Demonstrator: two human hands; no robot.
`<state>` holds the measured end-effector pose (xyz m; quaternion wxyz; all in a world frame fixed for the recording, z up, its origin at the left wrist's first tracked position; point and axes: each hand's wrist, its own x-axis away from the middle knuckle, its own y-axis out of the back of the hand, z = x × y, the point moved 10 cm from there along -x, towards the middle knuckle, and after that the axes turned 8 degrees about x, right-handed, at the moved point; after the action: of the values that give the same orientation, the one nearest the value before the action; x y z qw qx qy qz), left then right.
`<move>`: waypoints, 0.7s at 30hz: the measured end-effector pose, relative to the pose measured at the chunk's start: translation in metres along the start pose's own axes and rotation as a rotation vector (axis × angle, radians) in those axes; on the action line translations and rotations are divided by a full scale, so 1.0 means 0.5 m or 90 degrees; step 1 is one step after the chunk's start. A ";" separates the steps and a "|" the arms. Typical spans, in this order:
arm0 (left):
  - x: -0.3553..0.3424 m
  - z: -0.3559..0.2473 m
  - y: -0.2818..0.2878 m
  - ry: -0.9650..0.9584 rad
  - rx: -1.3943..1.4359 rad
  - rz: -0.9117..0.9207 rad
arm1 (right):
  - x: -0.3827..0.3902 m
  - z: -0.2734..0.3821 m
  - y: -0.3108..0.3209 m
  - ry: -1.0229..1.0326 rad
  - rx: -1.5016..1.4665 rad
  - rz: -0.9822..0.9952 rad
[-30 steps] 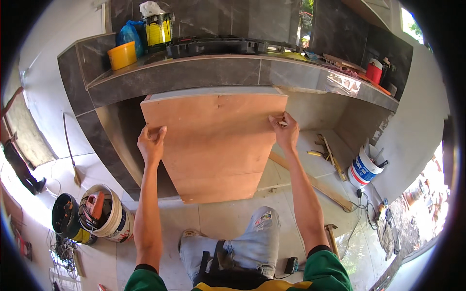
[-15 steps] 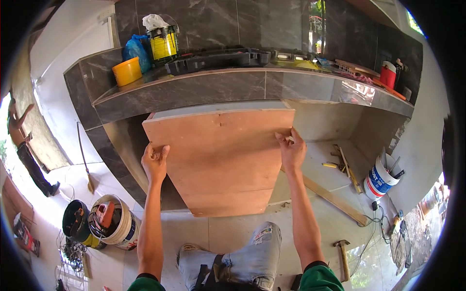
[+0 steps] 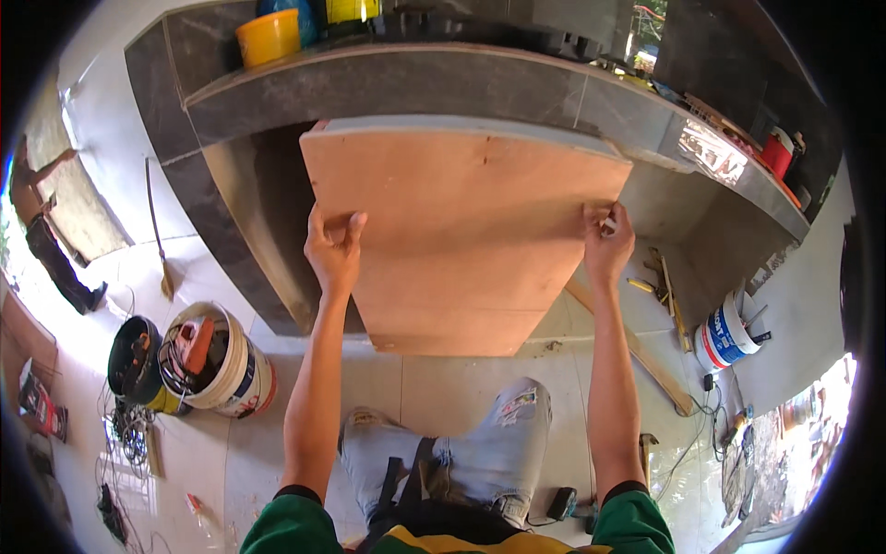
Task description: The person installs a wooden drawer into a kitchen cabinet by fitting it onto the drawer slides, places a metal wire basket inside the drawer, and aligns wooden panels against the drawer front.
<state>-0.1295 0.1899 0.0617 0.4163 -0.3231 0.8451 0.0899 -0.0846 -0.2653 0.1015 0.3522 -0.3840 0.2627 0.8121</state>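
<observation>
A large plywood board (image 3: 461,231) stands upright against the opening under a dark tiled counter (image 3: 388,78), its bottom edge on the floor. My left hand (image 3: 332,247) grips the board's left edge, fingers curled around it. My right hand (image 3: 606,242) holds the right edge near the top, with a small pale object pinched in the fingers. My knees, in torn jeans (image 3: 480,443), are just below the board.
Two buckets (image 3: 212,355) full of tools and cables stand at the left on the floor. A white and blue pail (image 3: 724,337), wooden strips (image 3: 637,355) and hand tools lie at the right. A yellow tub (image 3: 268,35) sits on the counter. Another person (image 3: 41,231) stands far left.
My view has dropped closer to the board, which now looks larger. Both hands stay on its side edges, a little lower than before.
</observation>
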 end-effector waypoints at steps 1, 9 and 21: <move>0.002 0.006 0.004 0.010 -0.011 -0.001 | 0.002 0.006 -0.003 0.008 0.013 0.009; -0.001 0.013 0.027 -0.017 0.012 -0.033 | 0.003 -0.007 -0.013 -0.018 0.053 0.045; -0.002 -0.003 0.013 -0.002 0.034 -0.020 | -0.004 -0.003 -0.009 0.028 0.126 0.048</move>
<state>-0.1340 0.1947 0.0626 0.4272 -0.3249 0.8415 0.0614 -0.0796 -0.2640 0.1017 0.3519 -0.3551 0.3632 0.7862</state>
